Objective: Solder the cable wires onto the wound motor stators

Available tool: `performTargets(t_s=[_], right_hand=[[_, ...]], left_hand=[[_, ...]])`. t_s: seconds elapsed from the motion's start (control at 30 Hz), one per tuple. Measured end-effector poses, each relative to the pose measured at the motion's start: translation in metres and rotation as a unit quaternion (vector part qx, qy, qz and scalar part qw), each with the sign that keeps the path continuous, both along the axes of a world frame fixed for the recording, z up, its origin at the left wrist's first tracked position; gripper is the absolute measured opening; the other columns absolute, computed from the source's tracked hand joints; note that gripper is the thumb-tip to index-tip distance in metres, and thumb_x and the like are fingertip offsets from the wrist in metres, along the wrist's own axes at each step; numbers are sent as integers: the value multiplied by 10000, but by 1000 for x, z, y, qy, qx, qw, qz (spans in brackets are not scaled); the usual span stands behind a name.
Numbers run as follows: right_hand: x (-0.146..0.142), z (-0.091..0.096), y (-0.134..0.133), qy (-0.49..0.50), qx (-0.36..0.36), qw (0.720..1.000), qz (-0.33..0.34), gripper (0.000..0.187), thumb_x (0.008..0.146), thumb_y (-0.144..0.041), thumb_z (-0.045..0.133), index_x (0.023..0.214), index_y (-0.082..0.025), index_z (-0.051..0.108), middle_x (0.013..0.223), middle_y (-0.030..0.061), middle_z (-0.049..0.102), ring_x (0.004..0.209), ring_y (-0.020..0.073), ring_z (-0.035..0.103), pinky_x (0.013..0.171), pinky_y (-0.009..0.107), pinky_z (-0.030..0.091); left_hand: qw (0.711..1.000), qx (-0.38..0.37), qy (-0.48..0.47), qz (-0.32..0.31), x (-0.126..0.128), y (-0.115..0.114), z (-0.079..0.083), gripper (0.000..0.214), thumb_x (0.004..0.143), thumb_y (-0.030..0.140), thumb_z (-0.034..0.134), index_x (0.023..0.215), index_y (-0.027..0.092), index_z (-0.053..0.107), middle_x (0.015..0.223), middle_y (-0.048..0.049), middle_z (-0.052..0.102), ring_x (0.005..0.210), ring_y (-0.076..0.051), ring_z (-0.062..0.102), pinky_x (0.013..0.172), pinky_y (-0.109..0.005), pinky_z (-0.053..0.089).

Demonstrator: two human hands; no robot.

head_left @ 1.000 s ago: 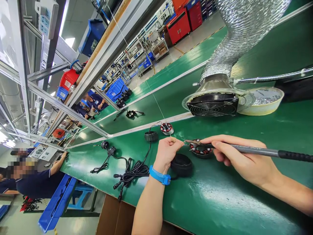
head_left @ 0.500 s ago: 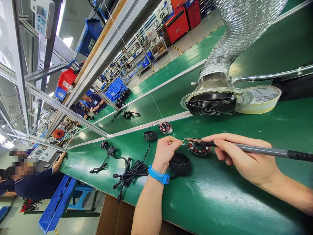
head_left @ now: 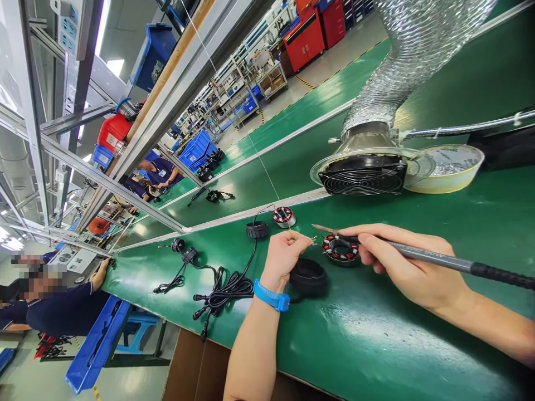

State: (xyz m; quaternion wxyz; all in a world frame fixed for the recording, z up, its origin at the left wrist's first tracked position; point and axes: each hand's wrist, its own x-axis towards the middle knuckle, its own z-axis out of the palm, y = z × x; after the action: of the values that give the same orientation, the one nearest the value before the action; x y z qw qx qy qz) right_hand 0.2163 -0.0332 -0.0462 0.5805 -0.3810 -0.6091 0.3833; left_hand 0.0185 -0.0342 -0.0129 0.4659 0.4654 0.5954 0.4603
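My left hand (head_left: 283, 253), with a blue wrist strap (head_left: 271, 296), pinches thin wires; their bare ends poke out past the fingertips. A fine strand of what looks like solder wire (head_left: 267, 174) runs down from above to this hand. My right hand (head_left: 403, 264) grips a soldering iron (head_left: 434, 256) like a pen. Its tip hovers just above the wire ends, seemingly apart from them. Below the iron lies a motor stator (head_left: 339, 250) with red windings. A black round housing (head_left: 308, 278) sits under my left hand, partly covered by it.
Another stator (head_left: 284, 217) and a black ring cap (head_left: 256, 229) lie near the metal rail. Coiled black cables (head_left: 229, 292) rest to the left. A fume fan (head_left: 363, 175) with a foil duct and a yellowish bowl (head_left: 449, 172) stand behind. Co-workers sit at far left.
The soldering iron's tip has lifted slightly off the wire ends, and my right hand has moved a little to the left. My left hand holds nearly still.
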Motion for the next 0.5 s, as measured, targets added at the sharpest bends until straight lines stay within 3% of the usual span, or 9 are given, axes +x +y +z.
performTargets(t_s=[0.1,0.23,0.5], right_hand=[[-5,-3,6,-41,36,998,-11,384,1016,-508,567,1062,-221,818,703,19,721,553,141,647,580,280,557],[-13,-9,18,-82,121,989,-1,315,1035,-423,594,1237,-255,768,1023,58,773,861,169,736,830,283,590],[-38,-26,33,-101,204,974,16,398,1051,-282,564,1443,-274,633,1146,69,683,981,177,735,882,312,619]], left_hand=[[1000,-7,-2,1,0,1,0,308,580,418,842,623,172,662,568,38,483,641,-104,393,652,-292,288],[1000,-11,2,-15,-2,0,2,293,601,408,835,642,166,675,588,29,515,652,-108,414,663,-289,313],[999,-2,20,-44,-6,-2,1,362,661,459,876,709,153,690,679,2,596,680,-113,463,702,-297,357]])
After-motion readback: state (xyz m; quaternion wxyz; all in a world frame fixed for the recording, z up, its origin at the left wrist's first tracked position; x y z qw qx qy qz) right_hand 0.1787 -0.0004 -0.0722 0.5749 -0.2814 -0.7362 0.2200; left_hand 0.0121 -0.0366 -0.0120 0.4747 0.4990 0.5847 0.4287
